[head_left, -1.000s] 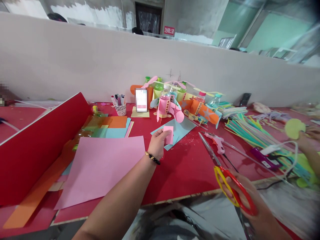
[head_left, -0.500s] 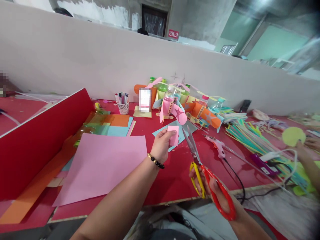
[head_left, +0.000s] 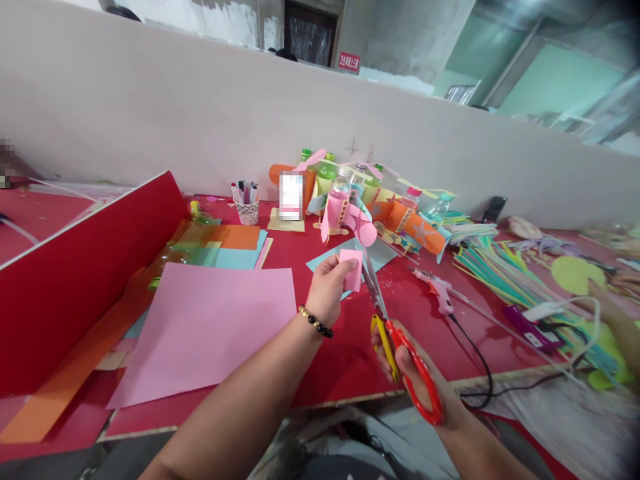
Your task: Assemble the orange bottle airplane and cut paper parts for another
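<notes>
Between thumb and fingers, my left hand (head_left: 327, 287) pinches a small pink paper piece (head_left: 354, 275). My right hand (head_left: 400, 353) grips scissors (head_left: 380, 300) by their red and yellow handles, fingers through the loops. The blades point up and away, nearly closed, along the right edge of the pink piece; whether they touch it I cannot tell. Beneath both lies light blue paper (head_left: 383, 253) on the red table (head_left: 350, 363). A large pink sheet (head_left: 210, 333) lies left of my left hand. Just beyond the blades stands a pink paper-covered bottle plane (head_left: 345, 210).
More bottle planes, one of them orange (head_left: 413, 223), stand by the partition (head_left: 200, 120). A pink glue gun (head_left: 437, 293) lies right, near a purple power strip (head_left: 533, 327) and colored strips (head_left: 505, 280). A pen cup (head_left: 247, 210) stands behind. Another person's hand holds a yellow disc (head_left: 575, 275).
My right hand has moved left and the scissor blades have closed from wide apart to nearly together, now beside the pink paper. The other person's yellow disc has shifted slightly left.
</notes>
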Available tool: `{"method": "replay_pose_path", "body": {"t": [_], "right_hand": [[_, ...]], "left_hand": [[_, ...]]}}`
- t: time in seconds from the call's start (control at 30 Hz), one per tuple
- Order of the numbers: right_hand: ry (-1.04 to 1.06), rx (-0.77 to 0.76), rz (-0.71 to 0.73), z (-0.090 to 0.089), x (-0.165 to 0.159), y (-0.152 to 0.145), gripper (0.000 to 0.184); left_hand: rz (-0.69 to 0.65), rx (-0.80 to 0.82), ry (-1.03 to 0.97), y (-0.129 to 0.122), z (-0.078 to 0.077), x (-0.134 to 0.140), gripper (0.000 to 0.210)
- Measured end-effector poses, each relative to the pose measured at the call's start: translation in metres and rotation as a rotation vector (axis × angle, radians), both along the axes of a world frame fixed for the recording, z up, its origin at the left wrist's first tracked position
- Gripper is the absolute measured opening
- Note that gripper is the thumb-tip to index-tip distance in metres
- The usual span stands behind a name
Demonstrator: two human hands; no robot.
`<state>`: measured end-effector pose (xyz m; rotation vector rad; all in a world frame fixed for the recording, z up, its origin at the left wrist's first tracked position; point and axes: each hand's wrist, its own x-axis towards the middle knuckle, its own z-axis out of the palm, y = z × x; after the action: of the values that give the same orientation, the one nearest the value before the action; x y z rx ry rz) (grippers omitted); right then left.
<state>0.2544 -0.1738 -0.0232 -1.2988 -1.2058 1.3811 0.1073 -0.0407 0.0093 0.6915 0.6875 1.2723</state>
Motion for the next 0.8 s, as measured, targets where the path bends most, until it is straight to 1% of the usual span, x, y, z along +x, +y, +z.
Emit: {"method": "replay_pose_path", "body": {"t": [0.13,0.23,0.37,0.5,0.8], "right_hand": [[-0.005,-0.001,-0.003,0.004,-0.002,0.003,0.045],[0.010,-0.006,-0.016,0.000,-0.003,0.002,0.041],[0.036,0.010,0.010,-0.005,-0.001,0.002,0.039],[0.043,0.015,0.013,-0.006,-0.001,0.004,0.041],[0.032,-0.015,0.019,0.003,-0.005,0.005,0.050]], "left_hand": [[-0.018,0.016,0.018,-0.001,0.000,0.000,0.021],[-0.038,0.007,0.042,-0.003,0.001,0.001,0.022],[-0.046,0.003,0.039,-0.005,0.001,0.002,0.024],[-0.055,0.006,0.040,-0.005,0.001,0.004,0.025],[-0.065,-0.006,0.037,-0.006,0.001,0.005,0.024]]}}
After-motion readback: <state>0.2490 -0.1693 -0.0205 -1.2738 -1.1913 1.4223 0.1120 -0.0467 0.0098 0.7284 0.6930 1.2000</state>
